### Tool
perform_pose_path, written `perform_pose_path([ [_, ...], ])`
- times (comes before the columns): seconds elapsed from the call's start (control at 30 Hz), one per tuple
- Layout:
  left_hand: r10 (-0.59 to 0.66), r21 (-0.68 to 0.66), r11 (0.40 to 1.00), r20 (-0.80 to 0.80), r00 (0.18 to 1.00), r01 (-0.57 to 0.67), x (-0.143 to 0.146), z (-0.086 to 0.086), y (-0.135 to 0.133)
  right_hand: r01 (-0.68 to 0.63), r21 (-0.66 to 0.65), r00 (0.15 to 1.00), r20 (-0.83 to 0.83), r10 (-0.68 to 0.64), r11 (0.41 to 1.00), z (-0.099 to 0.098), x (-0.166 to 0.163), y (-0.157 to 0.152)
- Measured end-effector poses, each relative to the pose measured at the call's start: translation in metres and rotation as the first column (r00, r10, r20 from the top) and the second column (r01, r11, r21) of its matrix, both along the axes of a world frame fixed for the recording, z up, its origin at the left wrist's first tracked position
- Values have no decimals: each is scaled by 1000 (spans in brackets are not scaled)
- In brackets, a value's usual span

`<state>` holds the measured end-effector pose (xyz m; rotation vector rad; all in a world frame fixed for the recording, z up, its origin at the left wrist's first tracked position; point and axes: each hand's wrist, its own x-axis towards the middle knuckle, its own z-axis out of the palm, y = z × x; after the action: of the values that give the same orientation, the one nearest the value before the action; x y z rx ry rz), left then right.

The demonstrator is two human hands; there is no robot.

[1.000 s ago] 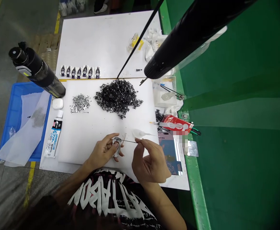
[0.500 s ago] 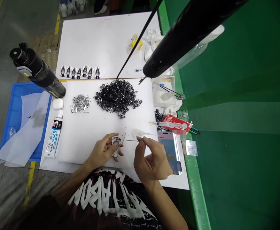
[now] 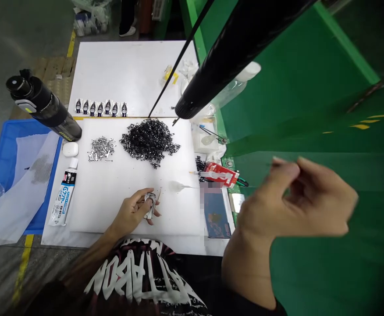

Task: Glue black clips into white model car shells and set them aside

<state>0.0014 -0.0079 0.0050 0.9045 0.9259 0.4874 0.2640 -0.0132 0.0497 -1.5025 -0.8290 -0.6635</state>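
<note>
- Silver metal part (image 3: 150, 205) gripped in the left hand (image 3: 132, 213), just above a white board (image 3: 96, 197)
- Right hand (image 3: 297, 206) raised over a green panel (image 3: 310, 276), fingers curled and blurred; cannot tell if holding anything

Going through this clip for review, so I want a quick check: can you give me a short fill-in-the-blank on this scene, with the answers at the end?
1. The small metal part is held in the person's ____ hand.
2. The right hand is raised over a ____ surface.
3. The pile of black parts lies beside a smaller pile of ____ parts.
4. The glue tube lies near a ____ crate.

Missing words: left; green; silver; blue.
</note>
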Motion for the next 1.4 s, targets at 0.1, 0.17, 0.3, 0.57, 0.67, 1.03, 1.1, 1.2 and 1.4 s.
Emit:
perform_pose_path([
  [0.1,16,-16,1000,32,999,-15,-1,-1,0,-46,-247,999,-23,41,968,-5,44,30],
  [0.17,30,-29,999,55,998,-29,-1,-4,0,-60,-335,997,-58,43,940,-17,64,46],
  [0.3,69,-54,996,106,992,-64,-3,-11,0,-102,-452,991,-123,51,886,-36,80,65],
  [0.57,179,-206,968,166,970,-143,-7,-9,5,-418,-305,834,-501,229,855,-34,60,8],
  [0.67,211,-295,945,213,954,-143,-10,-6,10,-590,-136,608,-723,327,796,-53,36,-19],
  [1.03,216,-407,912,358,908,-56,-9,-9,17,-491,180,438,-795,420,853,-28,-8,-8],
  [1.1,216,-406,912,366,905,-54,-9,-9,17,-437,296,458,-740,493,849,4,-21,-11],
  [1.2,209,-403,914,370,905,-46,-9,-9,18,-631,386,261,-711,653,672,42,-46,-15],
  [1.4,187,-411,911,369,911,-20,-10,-11,18,-845,466,-177,-707,685,263,37,-93,-9],
])
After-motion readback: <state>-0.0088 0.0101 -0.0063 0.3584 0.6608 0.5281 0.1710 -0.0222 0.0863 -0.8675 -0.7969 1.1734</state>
